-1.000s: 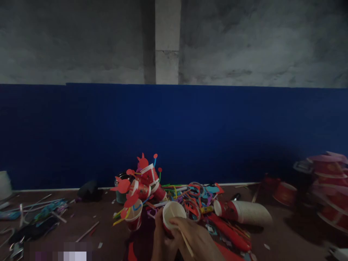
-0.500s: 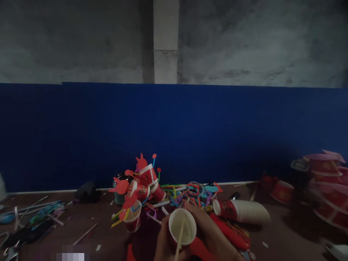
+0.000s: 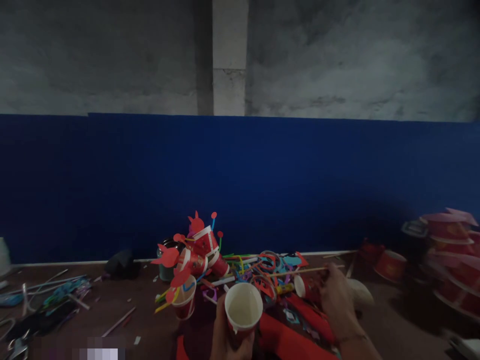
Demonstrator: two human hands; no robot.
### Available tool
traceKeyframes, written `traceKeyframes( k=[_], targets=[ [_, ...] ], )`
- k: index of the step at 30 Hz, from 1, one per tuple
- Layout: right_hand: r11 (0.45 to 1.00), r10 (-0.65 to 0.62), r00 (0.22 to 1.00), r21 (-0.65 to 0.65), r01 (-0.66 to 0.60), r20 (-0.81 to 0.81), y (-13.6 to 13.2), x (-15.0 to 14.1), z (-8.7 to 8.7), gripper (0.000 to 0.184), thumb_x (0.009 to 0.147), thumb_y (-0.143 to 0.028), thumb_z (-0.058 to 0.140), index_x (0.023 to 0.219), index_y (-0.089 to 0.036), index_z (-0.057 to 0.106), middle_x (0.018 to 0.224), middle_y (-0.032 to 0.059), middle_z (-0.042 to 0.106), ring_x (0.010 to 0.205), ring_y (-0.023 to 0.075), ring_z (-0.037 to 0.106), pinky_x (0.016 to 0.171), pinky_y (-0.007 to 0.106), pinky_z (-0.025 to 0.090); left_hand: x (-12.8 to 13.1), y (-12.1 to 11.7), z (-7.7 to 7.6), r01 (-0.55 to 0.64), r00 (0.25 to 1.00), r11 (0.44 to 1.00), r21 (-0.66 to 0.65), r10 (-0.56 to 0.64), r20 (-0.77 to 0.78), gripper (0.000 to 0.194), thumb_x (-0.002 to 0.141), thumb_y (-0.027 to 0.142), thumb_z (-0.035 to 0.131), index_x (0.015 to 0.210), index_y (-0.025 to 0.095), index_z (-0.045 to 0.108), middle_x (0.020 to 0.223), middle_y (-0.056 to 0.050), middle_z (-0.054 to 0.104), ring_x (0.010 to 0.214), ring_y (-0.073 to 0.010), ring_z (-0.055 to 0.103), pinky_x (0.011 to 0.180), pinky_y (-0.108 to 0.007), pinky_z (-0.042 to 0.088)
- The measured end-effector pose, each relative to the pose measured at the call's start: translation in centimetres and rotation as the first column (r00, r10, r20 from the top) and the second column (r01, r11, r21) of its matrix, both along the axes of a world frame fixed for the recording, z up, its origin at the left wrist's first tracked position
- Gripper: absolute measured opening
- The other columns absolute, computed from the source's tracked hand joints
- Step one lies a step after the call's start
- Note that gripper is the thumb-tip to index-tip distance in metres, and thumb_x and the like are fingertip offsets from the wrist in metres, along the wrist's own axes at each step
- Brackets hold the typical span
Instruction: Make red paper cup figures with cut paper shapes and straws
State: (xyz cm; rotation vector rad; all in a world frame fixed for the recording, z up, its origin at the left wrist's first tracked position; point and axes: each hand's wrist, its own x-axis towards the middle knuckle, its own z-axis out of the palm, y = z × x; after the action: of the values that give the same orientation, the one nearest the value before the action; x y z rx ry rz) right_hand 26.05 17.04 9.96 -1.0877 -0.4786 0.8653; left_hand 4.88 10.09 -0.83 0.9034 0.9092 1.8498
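My left hand [image 3: 220, 330] is closed around a red paper cup [image 3: 243, 306], its white inside facing me and a small white bit on its outer rim. Off to the right, my right hand [image 3: 339, 295] pinches a thin wooden stick [image 3: 296, 272] that points left over the pile of craft bits. Beneath that hand lies a sleeve of stacked paper cups [image 3: 300, 286], partly hidden by it. Left of the held cup, several red cups with paper shapes and coloured straws [image 3: 193, 262] are piled together.
Coloured pipe cleaners and paper scraps [image 3: 258, 270] lie in a heap at the table's middle. A red sheet [image 3: 288, 337] is near the front. Scissors [image 3: 18, 345] lie at far left, red paper bowls [image 3: 390, 265] at right. A blue panel [image 3: 240, 185] stands behind.
My right hand has moved right, away from the cup, taking the stick out of it. The cup stays in my left hand, shifted slightly left.
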Motion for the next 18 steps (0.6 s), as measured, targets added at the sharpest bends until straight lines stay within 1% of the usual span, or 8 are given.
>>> traceKeyframes(
  k=[2,5,8,10,12,14,16,18],
  targets=[
    [0.996,-0.085,0.992,-0.011,0.087,0.092,-0.9,0.1,1.5,0.02,0.07,-0.041,0.058,0.072,-0.022,0.052,0.048,-0.0081,0.048,0.036,0.0087,0.041,0.035,0.02,0.034,-0.2,0.3,-0.2,0.03,0.999,1.0,-0.01,-0.029,0.016,0.083,0.058,0.047,0.077,0.127,0.021,0.04,0.121,-0.014,0.058,0.11,-0.0291,0.057,0.085,-0.029,0.05],
    [0.996,-0.042,0.948,0.084,0.016,0.316,-2.0,-1.6,3.0,0.025,0.072,-0.046,0.055,0.071,-0.021,0.054,0.052,-0.0068,0.049,0.043,0.0097,0.044,0.041,0.02,0.035,-0.8,0.5,0.0,0.044,0.999,0.999,-0.015,-0.044,-0.002,0.084,0.056,0.044,0.079,0.127,0.021,0.042,0.124,-0.013,0.058,0.117,-0.0311,0.053,0.096,-0.034,0.045],
    [0.965,0.214,0.802,0.005,-0.261,0.558,-2.8,-4.4,3.1,0.029,0.068,-0.048,0.06,0.073,-0.019,0.059,0.049,-0.0077,0.043,0.045,0.01,0.04,0.044,0.021,0.031,-1.5,0.3,1.0,0.097,0.992,0.994,0.045,-0.093,-0.085,0.078,0.054,0.044,0.081,0.121,0.021,0.05,0.123,-0.012,0.059,0.116,-0.0332,0.052,0.101,-0.039,0.04],
    [0.875,0.425,0.627,-0.117,-0.47,0.653,-3.3,-6.2,2.6,0.03,0.07,-0.047,0.06,0.067,-0.017,0.059,0.052,-0.0054,0.045,0.049,0.0102,0.039,0.047,0.023,0.031,-1.9,0.1,1.8,0.162,0.984,0.983,0.083,-0.154,-0.095,0.073,0.057,0.046,0.079,0.12,0.022,0.051,0.119,-0.012,0.061,0.112,-0.0325,0.054,0.099,-0.04,0.041],
    [0.756,0.583,0.488,-0.214,-0.619,0.649,-3.7,-7.5,1.9,0.033,0.073,-0.047,0.057,0.061,-0.017,0.056,0.052,-0.0047,0.043,0.05,0.0101,0.038,0.048,0.023,0.029,-2.2,-0.1,2.5,0.221,0.973,0.972,0.08,-0.214,-0.088,0.071,0.059,0.047,0.077,0.121,0.022,0.051,0.118,-0.011,0.062,0.112,-0.0321,0.055,0.098,-0.04,0.042],
    [0.679,0.673,0.444,-0.255,-0.689,0.591,-4.0,-8.3,1.4,0.032,0.074,-0.048,0.056,0.063,-0.017,0.055,0.054,-0.0045,0.043,0.052,0.0102,0.038,0.05,0.023,0.03,-2.2,-0.1,2.8,0.242,0.968,0.969,0.051,-0.238,-0.082,0.07,0.059,0.047,0.078,0.119,0.022,0.053,0.12,-0.012,0.062,0.115,-0.033,0.053,0.099,-0.04,0.041],
    [0.664,0.7,0.448,-0.278,-0.694,0.555,-4.1,-8.7,1.1,0.031,0.073,-0.047,0.057,0.063,-0.018,0.053,0.055,-0.0046,0.041,0.052,0.0103,0.037,0.051,0.023,0.03,-2.2,-0.1,2.7,0.226,0.972,0.974,0.017,-0.224,-0.068,0.07,0.058,0.048,0.078,0.118,0.021,0.055,0.122,-0.013,0.061,0.119,-0.0343,0.05,0.101,-0.04,0.039],
    [0.688,0.689,0.46,-0.306,-0.658,0.561,-4.0,-8.7,1.0,0.031,0.072,-0.046,0.058,0.059,-0.019,0.049,0.052,-0.0053,0.037,0.051,0.0102,0.034,0.05,0.024,0.029,-2.1,0.1,2.5,0.219,0.975,0.976,-0.003,-0.219,-0.042,0.071,0.059,0.048,0.078,0.119,0.019,0.055,0.122,-0.014,0.061,0.121,-0.0351,0.048,0.101,-0.041,0.038]
  ],
)
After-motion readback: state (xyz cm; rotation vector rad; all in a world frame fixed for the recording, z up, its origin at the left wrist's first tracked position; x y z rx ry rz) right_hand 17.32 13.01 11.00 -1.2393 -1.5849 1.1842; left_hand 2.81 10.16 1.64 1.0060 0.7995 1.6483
